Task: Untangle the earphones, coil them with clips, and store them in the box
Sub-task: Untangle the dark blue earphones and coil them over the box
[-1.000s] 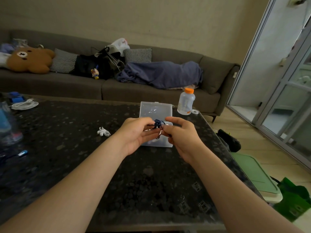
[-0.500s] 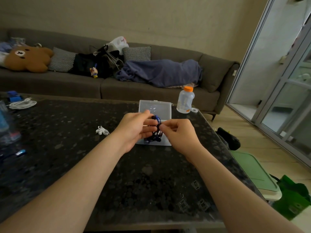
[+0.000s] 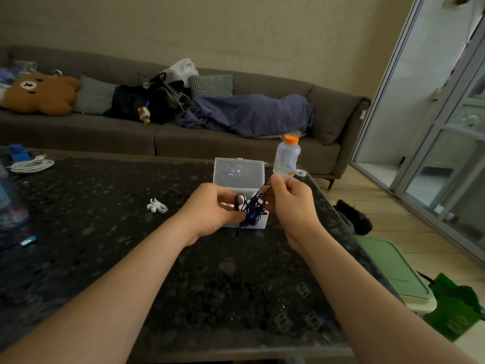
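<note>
Earphones [image 3: 251, 209], dark blue cord, still a tangled clump, are held in the air between both hands just above the clear plastic box [image 3: 237, 171], toward the table's far right corner. The left hand [image 3: 211, 206] grips the bulk of the clump, fingers curled round it, probably to anchor it. The right hand [image 3: 291, 202] pinches one strand between thumb and fingertip and holds it up and to the right, away from the clump; this looks like teasing a loop free. The earbuds themselves can't be made out. The untangle step looks underway, with coiling and storing not yet done.

The box lid stands open at the far side, and the base is mostly hidden behind the hands and cord. It likely sits there so the finished coil can drop straight in. One white clip [image 3: 157, 206] lies on the dark speckled table [image 3: 105, 245], left of the left hand and within easy reach for the coiling step.

A clear bottle with an orange cap [image 3: 286, 156] stands just beside the box at the table's far right corner, near the right hand; a wide pull on the strand could knock it. A coiled white cable [image 3: 32, 165] lies at the far left edge, well apart. A grey sofa [image 3: 262, 145] behind the table holds a brown bear plush [image 3: 39, 93] and a blue blanket [image 3: 249, 114]. Nothing lies between the hands and the box.
</note>
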`<state>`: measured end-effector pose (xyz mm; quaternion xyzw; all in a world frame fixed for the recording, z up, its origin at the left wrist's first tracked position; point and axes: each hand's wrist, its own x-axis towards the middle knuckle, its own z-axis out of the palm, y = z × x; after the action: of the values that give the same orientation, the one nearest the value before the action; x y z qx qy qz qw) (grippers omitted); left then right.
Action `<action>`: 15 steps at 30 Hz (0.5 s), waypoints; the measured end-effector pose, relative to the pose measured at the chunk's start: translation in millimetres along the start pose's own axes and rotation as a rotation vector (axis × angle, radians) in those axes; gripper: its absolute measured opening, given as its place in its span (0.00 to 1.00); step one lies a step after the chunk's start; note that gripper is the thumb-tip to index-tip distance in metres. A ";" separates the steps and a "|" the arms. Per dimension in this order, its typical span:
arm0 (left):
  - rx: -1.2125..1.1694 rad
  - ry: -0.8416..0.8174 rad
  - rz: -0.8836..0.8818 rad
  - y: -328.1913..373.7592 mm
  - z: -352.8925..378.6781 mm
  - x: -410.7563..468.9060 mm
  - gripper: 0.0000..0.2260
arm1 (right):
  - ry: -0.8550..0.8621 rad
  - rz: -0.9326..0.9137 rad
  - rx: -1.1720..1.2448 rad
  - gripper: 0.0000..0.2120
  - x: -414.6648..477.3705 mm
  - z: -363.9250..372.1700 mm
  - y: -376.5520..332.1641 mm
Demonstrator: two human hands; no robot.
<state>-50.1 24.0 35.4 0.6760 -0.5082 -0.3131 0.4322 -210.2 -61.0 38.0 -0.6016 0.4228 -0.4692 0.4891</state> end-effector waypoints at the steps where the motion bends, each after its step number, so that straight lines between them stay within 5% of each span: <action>1: 0.021 0.003 -0.010 -1.3 -0.7 0.4 0.10 | 0.021 0.013 0.010 0.14 1.3 -0.3 0.5; 3: -0.050 0.033 -0.040 -1.8 -1.8 1.6 0.06 | 0.088 0.058 0.051 0.15 3.5 -2.5 -0.5; 7: -0.561 0.085 -0.167 3.4 -1.8 5.6 0.07 | 0.159 0.318 0.193 0.08 7.1 -7.4 -2.2; 11: -0.934 0.215 -0.203 12.9 -2.1 8.5 0.07 | -0.023 0.429 -0.105 0.12 3.1 -13.0 1.3; 15: -0.590 0.106 -0.083 7.6 -12.8 7.4 0.09 | -0.261 0.175 -0.524 0.15 -3.4 -22.9 5.0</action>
<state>-40.1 19.5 47.9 0.5570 -0.3438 -0.4288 0.6226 -233.6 -62.9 34.5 -0.7235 0.5133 -0.2190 0.4063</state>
